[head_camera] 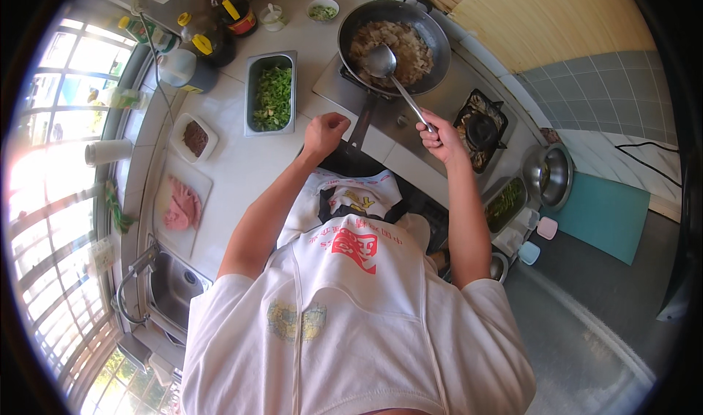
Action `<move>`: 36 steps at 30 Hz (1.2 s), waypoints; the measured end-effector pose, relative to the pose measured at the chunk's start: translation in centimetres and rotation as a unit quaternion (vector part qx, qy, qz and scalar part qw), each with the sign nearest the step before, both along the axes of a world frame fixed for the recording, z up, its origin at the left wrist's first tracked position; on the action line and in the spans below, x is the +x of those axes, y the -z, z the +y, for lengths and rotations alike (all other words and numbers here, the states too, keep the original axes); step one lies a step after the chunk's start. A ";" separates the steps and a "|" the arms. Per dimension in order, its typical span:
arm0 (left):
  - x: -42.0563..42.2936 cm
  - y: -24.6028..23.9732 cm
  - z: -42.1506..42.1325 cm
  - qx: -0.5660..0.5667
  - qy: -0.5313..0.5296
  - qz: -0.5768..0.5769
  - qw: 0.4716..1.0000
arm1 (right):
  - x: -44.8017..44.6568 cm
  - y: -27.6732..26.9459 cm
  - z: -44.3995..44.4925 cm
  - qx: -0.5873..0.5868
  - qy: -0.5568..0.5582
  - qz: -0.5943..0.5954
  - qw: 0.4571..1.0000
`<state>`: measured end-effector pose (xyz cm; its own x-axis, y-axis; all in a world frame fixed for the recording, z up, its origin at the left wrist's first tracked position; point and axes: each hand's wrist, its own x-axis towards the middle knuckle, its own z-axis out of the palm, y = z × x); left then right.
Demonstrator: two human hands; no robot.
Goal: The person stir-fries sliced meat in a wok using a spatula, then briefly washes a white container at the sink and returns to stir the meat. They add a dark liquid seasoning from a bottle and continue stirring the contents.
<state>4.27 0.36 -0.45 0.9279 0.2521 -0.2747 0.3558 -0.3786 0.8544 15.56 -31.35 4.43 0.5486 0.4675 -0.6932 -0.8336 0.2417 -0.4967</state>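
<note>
My right hand (441, 135) grips the handle end of a metal ladle (380, 61). The ladle's bowl rests in a dark wok (442, 66) on the stove, among pale sliced food (418, 52) in brownish liquid. The wok's long handle (363, 119) points toward me. My left hand (328, 132) is just left of that handle, apart from it, its fingers curled in with nothing visible in them. Near it on the counter stands a rectangular steel pan of chopped green vegetables (273, 97). Beyond is a small white bowl of chopped greens (322, 11).
Sauce bottles (233, 14) and a plastic jug (184, 70) line the back left. A white dish of dark minced food (195, 138), a pink cloth (184, 206) on a board and a sink (176, 288) lie left. A second burner (480, 132) and steel bowls (556, 176) are right.
</note>
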 end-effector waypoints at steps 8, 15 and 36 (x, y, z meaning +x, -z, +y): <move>1.2 0.7 2.3 0.045 -0.009 -0.020 0.999 | -1.9 -1.9 1.6 -0.117 0.011 -0.092 0.989; 0.6 0.5 1.1 0.032 0.003 -0.004 0.999 | -0.6 -4.7 3.5 -0.253 -0.095 -0.215 0.938; 10.9 -2.8 4.9 0.268 0.048 -0.107 0.956 | -1.0 0.9 -1.6 0.088 -0.045 0.041 0.994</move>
<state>15.16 5.29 2.38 0.9744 0.2140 0.0697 0.1355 -0.8050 0.5776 14.60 -32.92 3.56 0.4452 0.6293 -0.6370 -0.8912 0.2422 -0.3836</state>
